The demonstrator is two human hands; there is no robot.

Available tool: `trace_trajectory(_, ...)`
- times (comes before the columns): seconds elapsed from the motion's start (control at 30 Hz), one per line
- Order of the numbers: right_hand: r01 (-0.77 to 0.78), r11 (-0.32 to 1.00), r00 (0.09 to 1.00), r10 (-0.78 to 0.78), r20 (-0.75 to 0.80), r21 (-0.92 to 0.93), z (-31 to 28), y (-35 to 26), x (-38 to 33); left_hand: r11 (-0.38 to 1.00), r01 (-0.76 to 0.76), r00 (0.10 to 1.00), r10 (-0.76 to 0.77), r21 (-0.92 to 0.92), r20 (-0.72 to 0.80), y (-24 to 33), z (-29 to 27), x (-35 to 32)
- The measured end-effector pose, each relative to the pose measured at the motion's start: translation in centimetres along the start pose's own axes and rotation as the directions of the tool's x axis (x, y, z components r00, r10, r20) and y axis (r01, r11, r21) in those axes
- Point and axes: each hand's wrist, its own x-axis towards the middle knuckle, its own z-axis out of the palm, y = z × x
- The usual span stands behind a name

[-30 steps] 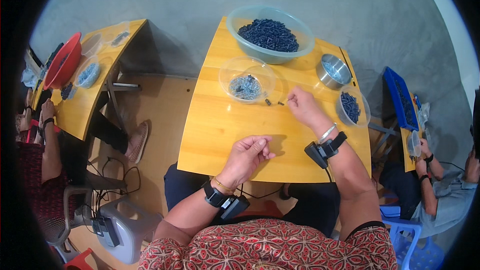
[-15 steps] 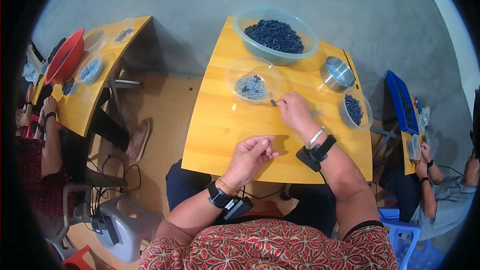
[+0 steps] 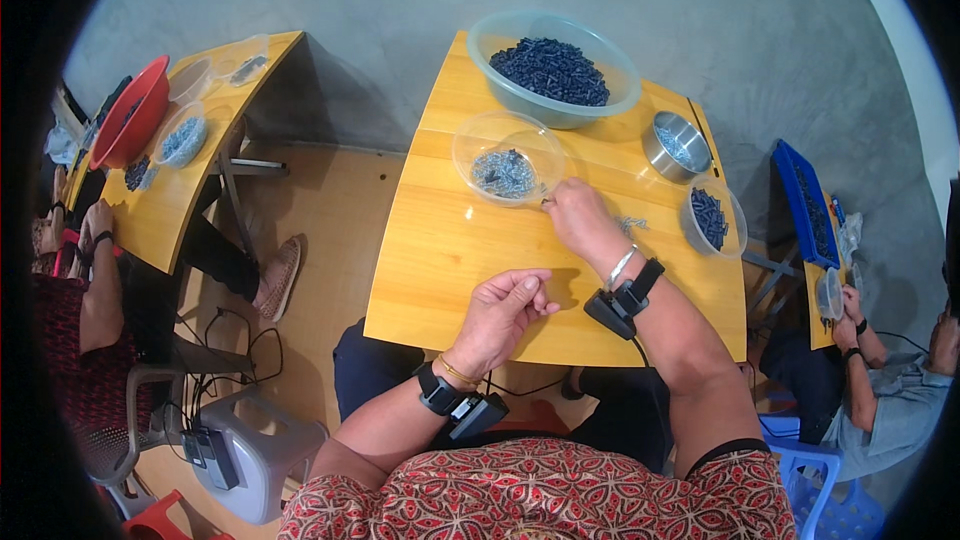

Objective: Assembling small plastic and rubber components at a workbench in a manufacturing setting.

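Sitting by the fingertips of my right hand (image 3: 583,218), a small dark piece (image 3: 546,202) lay to their left, just beside the lower right wall of the clear bowl (image 3: 505,129). It was too small and too covered for me to tell its long axis. Those fingers were bunched together, though I could not tell whether they gripped it. My left hand (image 3: 500,315) was farther off, near the front edge of the table (image 3: 430,280), fingers curled, contents hidden. Some thin silvery pieces (image 3: 632,224) lay right of my right hand.
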Motion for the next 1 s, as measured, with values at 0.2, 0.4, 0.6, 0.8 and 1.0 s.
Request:
trace_trajectory(0.2, 0.108, 0.982, 0.993, -0.098, -0.07, 0.158, -1.9, -0.4, -1.7, 1.0, 0.004, 1.0, -0.004, -0.012, 0.005, -0.1, 0.0, 0.1)
trace_trajectory(0.4, 0.103, 0.826, 0.979, 0.015, -0.204, 0.554, -3.7, -4.6, -6.8, 0.993, -0.111, 0.993, 0.112, 0.028, -0.031, -0.6, 0.7, 0.1)
trace_trajectory(0.6, 0.164, 0.921, 0.957, -0.062, -0.283, 0.353, -1.7, -6.5, -10.2, 0.968, -0.094, 0.987, 0.121, 0.231, -0.107, -1.3, 0.3, 0.0)
trace_trajectory(0.8, 0.128, 0.852, 0.954, 0.034, -0.297, 0.507, -1.8, -7.7, -11.2, 0.985, -0.095, 0.98, 0.119, 0.147, -0.161, -0.6, 0.7, -0.2)
trace_trajectory(1.0, -0.027, 0.997, 0.981, 0.04, -0.189, 0.071, -1.2, -1.6, -9.3, 0.983, -0.063, 0.994, 0.077, 0.171, -0.08, -0.3, 1.5, -0.4)
